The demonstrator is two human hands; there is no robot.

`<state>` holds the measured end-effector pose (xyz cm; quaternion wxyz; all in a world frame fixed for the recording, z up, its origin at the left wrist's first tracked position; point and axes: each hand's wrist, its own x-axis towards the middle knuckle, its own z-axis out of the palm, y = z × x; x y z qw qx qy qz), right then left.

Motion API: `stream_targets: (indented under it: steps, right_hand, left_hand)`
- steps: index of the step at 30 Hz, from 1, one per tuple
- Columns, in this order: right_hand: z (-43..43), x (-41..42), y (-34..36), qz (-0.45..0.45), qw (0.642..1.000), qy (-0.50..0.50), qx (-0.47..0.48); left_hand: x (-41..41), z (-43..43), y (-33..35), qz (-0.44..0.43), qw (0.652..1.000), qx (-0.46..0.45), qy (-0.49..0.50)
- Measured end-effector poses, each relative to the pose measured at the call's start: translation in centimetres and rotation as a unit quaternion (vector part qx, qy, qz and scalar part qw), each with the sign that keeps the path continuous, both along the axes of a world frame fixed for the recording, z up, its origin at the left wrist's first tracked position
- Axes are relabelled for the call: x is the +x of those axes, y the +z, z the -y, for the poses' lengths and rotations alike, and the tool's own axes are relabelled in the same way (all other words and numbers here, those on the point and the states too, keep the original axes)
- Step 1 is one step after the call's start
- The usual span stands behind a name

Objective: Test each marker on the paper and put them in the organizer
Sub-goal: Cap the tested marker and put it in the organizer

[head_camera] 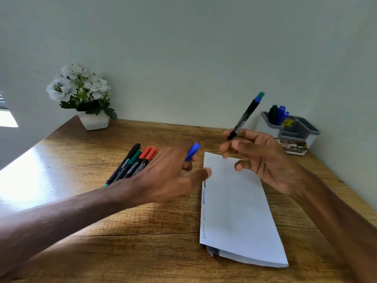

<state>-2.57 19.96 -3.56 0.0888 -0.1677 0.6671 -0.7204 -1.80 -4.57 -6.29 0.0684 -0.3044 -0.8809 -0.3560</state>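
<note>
The right hand (263, 160) is gripping a blue marker (245, 116) above the paper (234, 211). The left hand (169, 172) is pinching a blue cap (192, 151).

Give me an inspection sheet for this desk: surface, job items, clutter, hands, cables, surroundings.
Surface: wooden desk, bright glare at left.
Job's things: paper flat on the desk, scribbles along its left edge; four loose markers, capped, lying side by side left of the paper; organizer at back right, stored markers standing in one compartment.
Clutter: printed box at the organizer's base.
Hands: left hand holds a blue cap; right hand pinches a marker above the paper, tail up, tip hidden by fingers.
Cables: nothing seen.
Surroundings: flower pot at back left; plain wall.
</note>
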Motion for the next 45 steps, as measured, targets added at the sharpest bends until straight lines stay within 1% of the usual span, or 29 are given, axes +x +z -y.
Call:
stream_targets:
  steps: [2, 5, 7, 9, 11, 17, 21, 25, 27, 30, 33, 37, 45]
  right_hand:
    - [0.8, 0.2, -0.7, -0.016, 0.998, -0.019, 0.056]
    - [1.6, 0.2, -1.7, 0.0, 0.996, -0.043, 0.073]
    - [1.9, 0.3, -2.0, 0.016, 0.995, -0.04, 0.086]
    - [1.9, 0.4, -2.2, 0.027, 0.995, -0.031, 0.094]
    - [2.0, 0.4, -2.2, 0.032, 0.995, -0.045, 0.089]
    - [1.3, 0.3, -2.4, 0.023, 0.992, -0.084, 0.095]
    - [0.9, 0.2, -2.4, 0.022, 0.995, -0.071, 0.066]
    - [0.8, 0.1, -2.4, 0.033, 0.995, -0.048, 0.083]
    - [1.0, 0.1, -2.5, 0.021, 0.992, -0.049, 0.116]
    - [1.7, 0.3, -2.7, -0.019, 0.98, -0.071, 0.184]
    - [2.3, 0.2, -2.8, -0.062, 0.969, -0.091, 0.223]
    - [2.5, 0.0, -3.0, -0.097, 0.959, -0.105, 0.244]
    - [2.7, -0.4, -3.4, -0.126, 0.953, -0.099, 0.257]
  left_hand:
    - [-0.2, 0.0, -0.3, 0.032, 0.999, -0.014, 0.018]
    - [-0.3, -0.2, -0.7, 0.085, 0.995, -0.044, 0.027]
    - [-0.3, -0.3, -0.7, 0.101, 0.993, -0.064, 0.02]
    - [-0.3, -0.4, -0.6, 0.099, 0.991, -0.086, 0.017]
    - [-0.2, -0.4, -0.4, 0.093, 0.99, -0.102, 0.02]
    - [0.1, -0.4, 0.0, 0.103, 0.988, -0.111, 0.027]
    - [-0.1, -0.4, -0.1, 0.112, 0.987, -0.108, 0.037]
    - [-0.2, -0.4, -0.1, 0.116, 0.987, -0.106, 0.038]
    - [-0.2, -0.4, -0.1, 0.113, 0.988, -0.101, 0.035]
    - [-0.3, -0.4, -0.1, 0.103, 0.99, -0.098, 0.019]
    - [-0.4, -0.3, -0.2, 0.102, 0.99, -0.1, 0.011]
    - [-0.6, -0.2, -0.4, 0.102, 0.99, -0.1, 0.01]
    - [-0.9, -0.3, -0.6, 0.107, 0.989, -0.1, -0.002]
